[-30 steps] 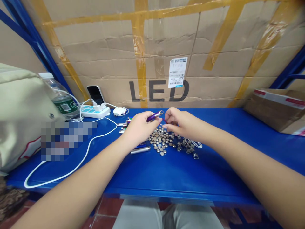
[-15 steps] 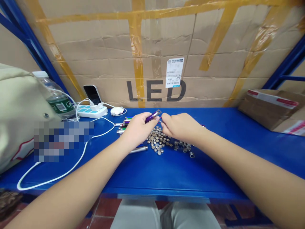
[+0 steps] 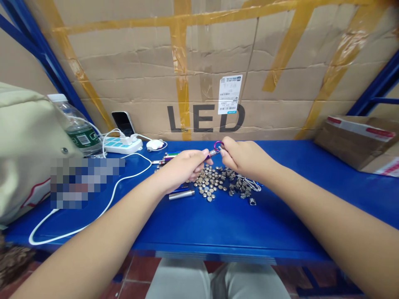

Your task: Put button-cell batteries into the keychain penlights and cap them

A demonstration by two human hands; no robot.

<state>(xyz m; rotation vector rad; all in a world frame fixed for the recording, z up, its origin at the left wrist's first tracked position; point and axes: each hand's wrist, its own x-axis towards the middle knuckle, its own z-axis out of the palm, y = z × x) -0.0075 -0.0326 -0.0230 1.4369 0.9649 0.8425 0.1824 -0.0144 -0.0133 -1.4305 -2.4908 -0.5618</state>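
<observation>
My left hand [image 3: 184,167] is closed around a slim purple penlight [image 3: 213,153], whose silver end pokes out past the fingertips. Most of its tube is hidden by the fingers. My right hand [image 3: 242,156] pinches a purple carabiner clip [image 3: 215,144] right at that silver end; whether the two are joined I cannot tell. Below the hands lie a pile of round silver button cells [image 3: 205,181] and a heap of small metal caps [image 3: 240,187]. Silver carabiner clips [image 3: 254,185] lie at the heap's right. A silver tube [image 3: 181,195] rests near my left wrist, with several coloured penlights [image 3: 170,156] behind it.
On the left of the blue table [image 3: 212,228] are a beige bag [image 3: 28,141], a bottle [image 3: 82,137], a power strip [image 3: 123,145], a phone [image 3: 122,122] and a looping white cable [image 3: 107,209]. A large carton [image 3: 134,74] forms the back; a smaller box [image 3: 355,143] stands right.
My left hand has turned, so the penlight's silver end now points right toward my right hand. My right hand has risen slightly, and the purple carabiner clip now shows at its fingertips.
</observation>
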